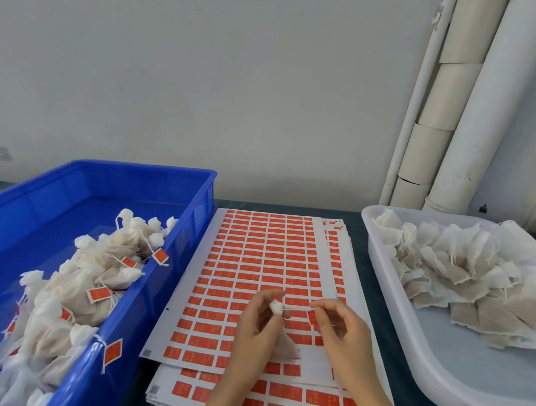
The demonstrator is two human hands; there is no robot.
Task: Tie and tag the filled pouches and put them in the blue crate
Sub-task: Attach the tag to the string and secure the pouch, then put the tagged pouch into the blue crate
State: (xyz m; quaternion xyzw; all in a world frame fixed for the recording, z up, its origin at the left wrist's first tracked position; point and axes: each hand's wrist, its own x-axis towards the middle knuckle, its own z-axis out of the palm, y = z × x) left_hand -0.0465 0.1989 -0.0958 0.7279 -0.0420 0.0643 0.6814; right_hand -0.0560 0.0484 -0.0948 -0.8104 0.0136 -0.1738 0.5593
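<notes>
The fingers [265, 297] of our left hand [258, 328] pinch the gathered neck of one filled pouch [277, 307], and our right hand [342, 334] pinches its drawstring [297, 307], taut between both hands above the label sheets [265, 251] at the near edge of the desk [402, 376]. The blue crate [189, 228] stands at the left edge, the white tray [472, 379] of untied pouches at the right. Caution: we judge that overpulling could snap the drawstring or tear the fabric; a slack pinch could let the neck reopen.
</notes>
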